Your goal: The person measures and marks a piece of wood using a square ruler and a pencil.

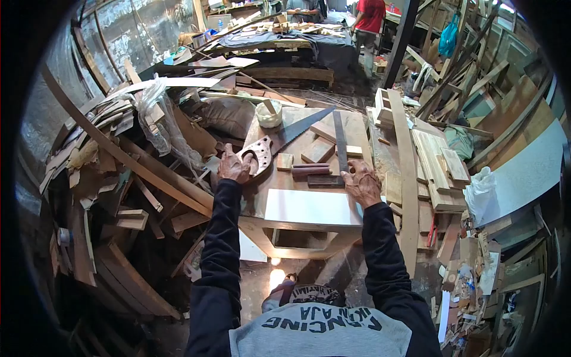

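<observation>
A wooden workbench (253,199) stands in front of me. My left hand (234,165) is at its left edge, against the wooden handle of a hand saw (300,127); the fingers are bent there. My right hand (361,182) is at the right side with curled fingers, touching the handle end of a try square (340,140). Between the hands lie a reddish-brown rounded piece (311,170), a dark block (326,181) and small wood blocks (318,150). A white board (309,206) lies along the near edge. A white tub (269,114) stands at the back.
Scrap wood (107,149) is heaped on the left beside a long curved strip (128,157). Planks (437,169) and a white bag (482,190) are on the right. A person in a red shirt (370,15) stands far back near a cluttered table (333,41).
</observation>
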### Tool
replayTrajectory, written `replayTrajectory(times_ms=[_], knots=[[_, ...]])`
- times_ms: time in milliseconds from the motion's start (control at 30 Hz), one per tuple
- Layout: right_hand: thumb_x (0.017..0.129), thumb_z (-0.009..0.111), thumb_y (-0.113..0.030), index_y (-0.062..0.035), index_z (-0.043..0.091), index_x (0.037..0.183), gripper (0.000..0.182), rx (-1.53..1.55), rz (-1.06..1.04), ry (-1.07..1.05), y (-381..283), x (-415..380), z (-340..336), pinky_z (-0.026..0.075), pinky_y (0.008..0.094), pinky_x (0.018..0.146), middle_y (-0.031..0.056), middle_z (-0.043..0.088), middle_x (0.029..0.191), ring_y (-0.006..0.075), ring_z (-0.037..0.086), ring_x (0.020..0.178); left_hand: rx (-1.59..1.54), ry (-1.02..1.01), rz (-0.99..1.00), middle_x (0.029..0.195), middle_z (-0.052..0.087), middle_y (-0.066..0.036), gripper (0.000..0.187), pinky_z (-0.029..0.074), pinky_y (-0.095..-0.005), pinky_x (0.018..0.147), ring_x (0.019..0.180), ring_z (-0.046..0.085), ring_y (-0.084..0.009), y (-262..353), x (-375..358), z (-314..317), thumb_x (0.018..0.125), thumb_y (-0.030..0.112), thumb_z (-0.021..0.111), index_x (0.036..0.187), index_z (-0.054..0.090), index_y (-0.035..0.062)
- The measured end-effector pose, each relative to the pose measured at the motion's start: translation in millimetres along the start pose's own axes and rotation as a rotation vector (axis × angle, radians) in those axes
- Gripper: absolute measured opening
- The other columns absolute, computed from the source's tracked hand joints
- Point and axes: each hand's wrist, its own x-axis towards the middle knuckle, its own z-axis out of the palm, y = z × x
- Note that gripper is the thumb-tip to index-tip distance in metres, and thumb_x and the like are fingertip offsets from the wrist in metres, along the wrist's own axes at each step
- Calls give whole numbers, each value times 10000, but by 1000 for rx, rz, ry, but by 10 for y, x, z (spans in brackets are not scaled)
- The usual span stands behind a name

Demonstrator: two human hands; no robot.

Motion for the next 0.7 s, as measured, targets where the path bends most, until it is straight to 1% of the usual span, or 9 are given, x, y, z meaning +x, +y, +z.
replayTrajectory(times_ms=[67,100,167,267,400,467,567,600,700], knots=[[839,693,-292,-81,649,1164,390,-93,-50,87,127,-68,-32,503,429,902,155,664,1082,307,647,1022,51,-44,-69,1240,583,-331,723,466,-452,980,1156,577,-461,313,-168,-31,810,379,731,1325,457,-48],[839,691,-289,-80,649,1160,384,-106,-9,68,-153,-61,188,503,429,899,153,663,1081,308,646,1020,49,-57,-32,1219,586,-322,703,468,-474,958,1131,579,-466,-31,25,-102,814,380,716,1312,449,-38],[840,689,-282,-79,649,1151,373,-164,35,71,-237,-41,154,503,430,895,151,662,1079,312,645,1014,-6,-43,53,1178,590,-304,662,473,-517,913,1080,584,-476,-239,172,122,822,381,686,1286,433,-19],[837,688,-281,-80,649,1146,371,-186,109,57,-327,-20,152,501,431,898,148,668,1060,320,644,1014,-81,135,183,1090,599,-289,525,489,-520,859,996,605,-466,-353,227,271,816,311,681,1199,507,-4],[835,687,-282,-81,651,1139,367,-170,117,108,-293,4,216,506,437,888,150,681,1048,325,653,996,-98,85,145,996,587,-253,298,486,-497,841,956,598,-435,-104,144,44,825,249,670,1022,622,30],[835,682,-286,-77,665,1114,349,-183,96,175,-236,13,282,513,436,871,148,695,1027,324,664,974,-146,110,173,989,575,-248,283,481,-498,832,951,590,-432,-43,140,-18,839,232,659,1025,619,22],[823,644,-294,-74,672,1106,359,-140,268,55,-230,79,276,502,436,919,175,671,1103,340,637,1056,-200,180,251,994,554,-239,250,479,-495,819,942,585,-423,-21,124,-32,860,188,645,1025,608,5],[828,650,-325,-70,711,1019,324,-179,230,149,-207,75,311,530,430,825,139,720,940,320,688,905,-216,210,281,999,546,-235,237,479,-492,815,939,584,-420,12,94,-57,867,171,641,1024,603,-2],[825,642,-328,-73,715,1025,332,-156,224,172,-181,69,341,534,427,820,140,721,935,319,691,896,-218,276,341,1004,525,-223,225,484,-477,813,947,583,-409,154,-20,-177,874,129,640,1039,586,-15]])
